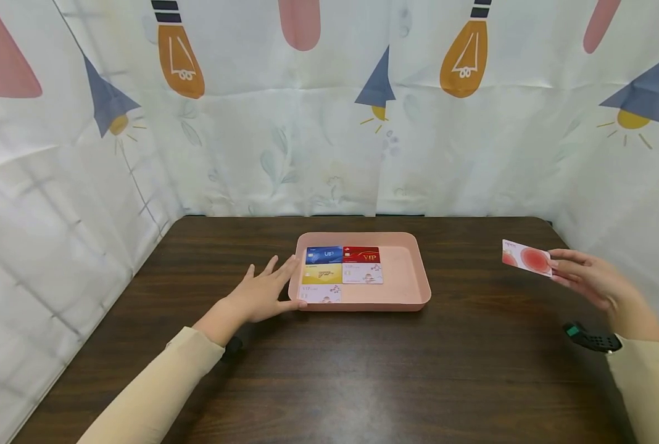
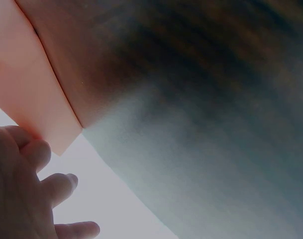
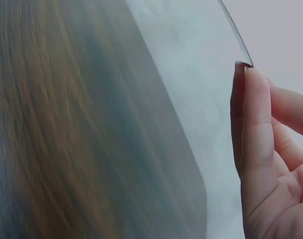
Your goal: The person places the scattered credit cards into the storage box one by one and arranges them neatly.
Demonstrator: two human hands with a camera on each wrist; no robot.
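Observation:
My right hand (image 1: 596, 280) pinches a pink and white card (image 1: 526, 258) with a red circle by its right end, above the right side of the table. In the right wrist view the card (image 3: 236, 32) shows nearly edge-on between thumb and fingers. My left hand (image 1: 265, 290) spreads its fingers at the left side of a pink tray (image 1: 404, 296), touching its rim. Inside the tray lie a blue card (image 1: 324, 254), a red card (image 1: 361, 254), a gold card (image 1: 321, 274) and two pale cards, one at right (image 1: 362, 274) and one in front (image 1: 319, 293).
The dark wooden table (image 1: 340, 370) runs back to a patterned white curtain (image 1: 318, 135), which also hangs along both sides. A black strap (image 1: 590, 339) is round the right wrist. The tray's right part shows bare pink bottom.

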